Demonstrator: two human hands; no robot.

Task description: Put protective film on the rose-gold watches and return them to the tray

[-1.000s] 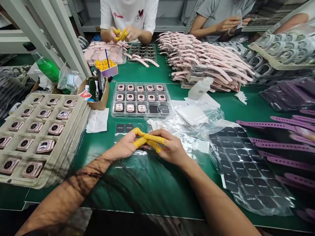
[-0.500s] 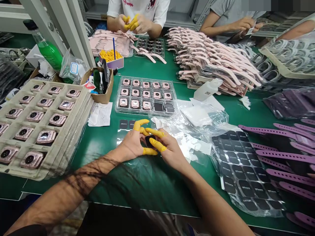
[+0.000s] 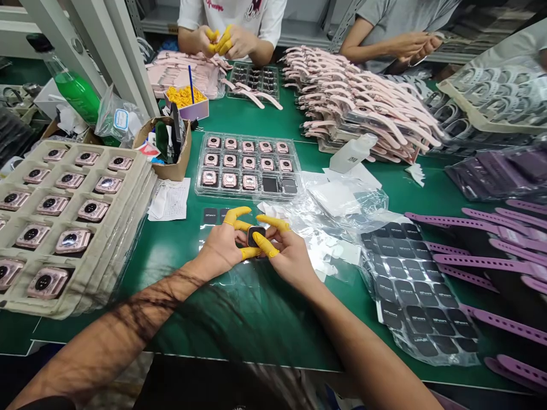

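Head view: gripping a small black-faced watch case (image 3: 250, 238) between left hand (image 3: 220, 245) and right hand (image 3: 291, 253), grip closed on it from both sides, over the green surface (image 3: 166, 242). Turned with its dark face up and toward the viewer; partly covered by a yellow finger cot (image 3: 266, 245), so impossible to tell its long axis. Just beyond, black labels (image 3: 210, 215). Farther, pink watch cases (image 3: 229, 179) in a clear tray (image 3: 200, 173), set long side crosswise. Beyond, rightward, heaped pink straps (image 3: 350, 94).
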